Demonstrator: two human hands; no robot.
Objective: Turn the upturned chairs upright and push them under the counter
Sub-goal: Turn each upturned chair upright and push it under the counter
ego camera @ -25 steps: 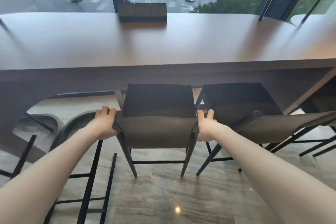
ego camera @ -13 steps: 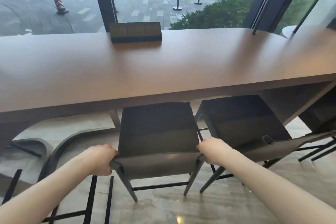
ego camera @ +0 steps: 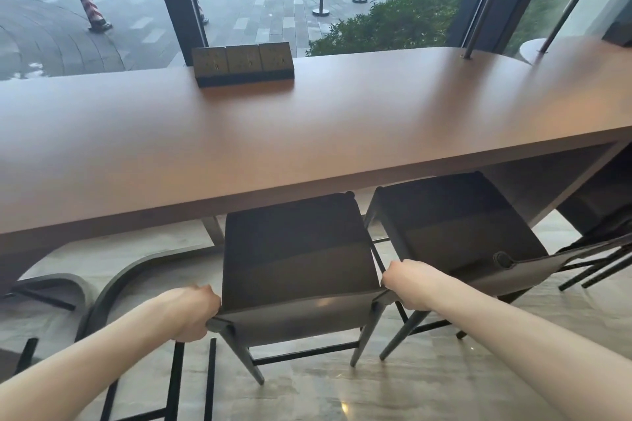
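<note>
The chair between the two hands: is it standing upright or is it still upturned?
Upright. The chair has its seat facing up and its legs down on the floor, while the left hand and the right hand grip its backrest.

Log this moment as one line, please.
left hand: grips chair backrest | right hand: grips chair backrest | chair: upright, partly under counter
</note>
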